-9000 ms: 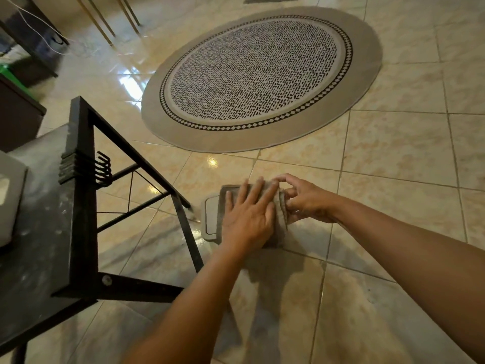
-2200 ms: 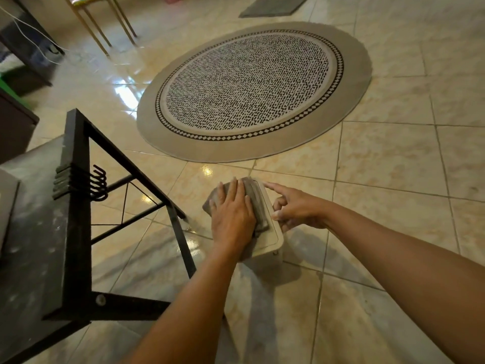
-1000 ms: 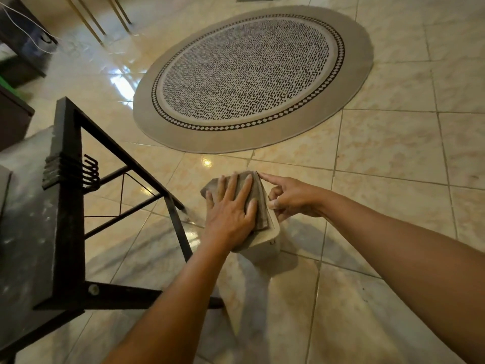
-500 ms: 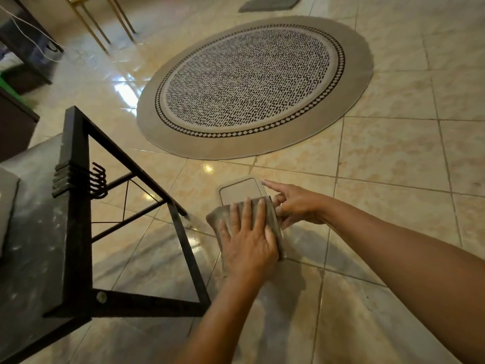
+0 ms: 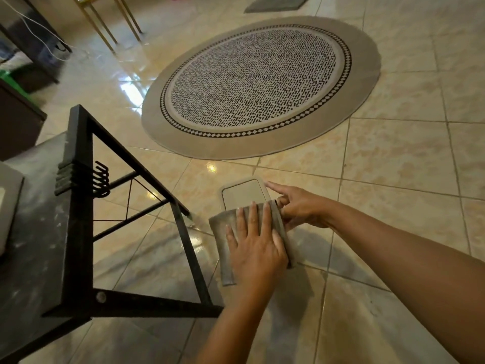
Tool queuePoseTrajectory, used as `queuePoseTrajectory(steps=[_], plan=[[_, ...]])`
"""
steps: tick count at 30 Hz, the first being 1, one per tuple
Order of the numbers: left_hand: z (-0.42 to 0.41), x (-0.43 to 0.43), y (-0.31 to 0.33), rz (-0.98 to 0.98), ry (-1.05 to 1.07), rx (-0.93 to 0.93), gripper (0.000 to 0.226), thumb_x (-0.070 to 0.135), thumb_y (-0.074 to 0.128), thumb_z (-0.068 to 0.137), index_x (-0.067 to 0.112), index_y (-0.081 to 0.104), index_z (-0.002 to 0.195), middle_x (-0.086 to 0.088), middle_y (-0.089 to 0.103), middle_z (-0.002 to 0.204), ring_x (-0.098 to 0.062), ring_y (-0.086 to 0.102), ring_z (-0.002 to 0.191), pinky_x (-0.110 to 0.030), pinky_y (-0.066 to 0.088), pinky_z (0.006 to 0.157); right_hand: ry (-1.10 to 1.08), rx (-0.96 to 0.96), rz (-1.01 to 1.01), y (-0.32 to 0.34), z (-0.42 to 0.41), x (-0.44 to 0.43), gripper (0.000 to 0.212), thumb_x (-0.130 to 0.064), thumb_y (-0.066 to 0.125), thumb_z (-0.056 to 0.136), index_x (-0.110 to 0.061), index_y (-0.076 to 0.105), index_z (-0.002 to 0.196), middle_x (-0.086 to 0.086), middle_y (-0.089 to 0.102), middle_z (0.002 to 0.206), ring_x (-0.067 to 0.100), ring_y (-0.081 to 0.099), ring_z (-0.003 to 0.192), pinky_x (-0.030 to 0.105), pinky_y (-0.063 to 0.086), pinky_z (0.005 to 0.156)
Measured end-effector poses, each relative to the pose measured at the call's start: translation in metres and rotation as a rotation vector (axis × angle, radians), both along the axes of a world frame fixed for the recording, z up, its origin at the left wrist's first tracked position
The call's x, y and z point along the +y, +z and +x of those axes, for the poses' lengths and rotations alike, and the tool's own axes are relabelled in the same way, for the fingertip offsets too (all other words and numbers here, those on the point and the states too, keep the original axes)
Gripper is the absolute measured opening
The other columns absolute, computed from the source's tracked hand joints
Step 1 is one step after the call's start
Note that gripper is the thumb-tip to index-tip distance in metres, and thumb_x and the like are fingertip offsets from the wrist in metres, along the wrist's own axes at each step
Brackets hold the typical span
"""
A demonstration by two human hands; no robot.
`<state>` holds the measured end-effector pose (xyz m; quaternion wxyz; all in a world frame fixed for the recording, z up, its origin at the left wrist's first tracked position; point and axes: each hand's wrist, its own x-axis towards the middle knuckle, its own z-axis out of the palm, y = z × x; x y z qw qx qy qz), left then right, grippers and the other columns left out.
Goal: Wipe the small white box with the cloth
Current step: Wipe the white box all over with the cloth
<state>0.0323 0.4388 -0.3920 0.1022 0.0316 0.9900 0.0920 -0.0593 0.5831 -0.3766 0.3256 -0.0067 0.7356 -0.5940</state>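
The small white box [image 5: 242, 194] stands on the tiled floor, its rounded lid facing up. A grey cloth [image 5: 223, 248] lies over the near half of the lid and hangs past its near edge. My left hand [image 5: 256, 245] presses flat on the cloth, fingers spread and pointing away from me. My right hand [image 5: 296, 206] holds the box's right side, with the index finger stretched along the far right corner. The far half of the lid is uncovered.
A black metal table frame [image 5: 78, 206] with a dusty dark top [image 5: 34, 245] stands close on the left, one leg near the box. A round patterned rug [image 5: 257, 82] lies beyond the box. Chair legs [image 5: 110, 24] and dark furniture stand at the far left.
My left hand has drawn the cloth from the far end of the lid toward me, uncovering the far half. My right hand has stayed on the box's right side.
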Motion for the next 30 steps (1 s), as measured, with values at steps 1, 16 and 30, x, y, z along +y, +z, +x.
queuePoseTrajectory(steps=[1,16,30], plan=[[0.002,-0.002,0.0,-0.013,0.002,-0.005,0.073,0.054,-0.013,0.083,0.034,-0.025,0.152,0.002,-0.032,0.161,-0.024,-0.034,0.145,-0.053,-0.013,0.12,0.004,0.0,-0.002,-0.001,0.0,0.0,0.094,0.014,0.055,0.087,-0.036,0.019,0.157,0.005,0.05,0.078,0.018,0.059,0.071,0.045,0.062,0.078],[-0.016,-0.002,-0.003,0.014,-0.018,0.043,0.067,0.051,-0.003,0.092,0.032,-0.02,0.154,0.003,-0.031,0.161,-0.022,-0.033,0.146,-0.054,-0.012,0.12,0.019,0.026,0.025,0.003,0.002,-0.004,0.093,0.015,0.051,0.087,-0.033,0.015,0.158,0.008,0.054,0.08,0.019,0.061,0.071,0.04,0.063,0.073],[-0.038,-0.076,0.04,0.734,0.64,-0.016,0.015,0.032,0.065,0.094,0.018,0.06,0.094,-0.005,0.065,0.094,-0.018,0.065,0.083,-0.038,0.059,0.078,0.002,0.091,0.232,0.02,0.011,-0.018,0.083,0.003,0.063,0.09,-0.023,0.022,0.158,0.011,0.064,0.09,0.025,0.069,0.082,0.038,0.062,0.073]])
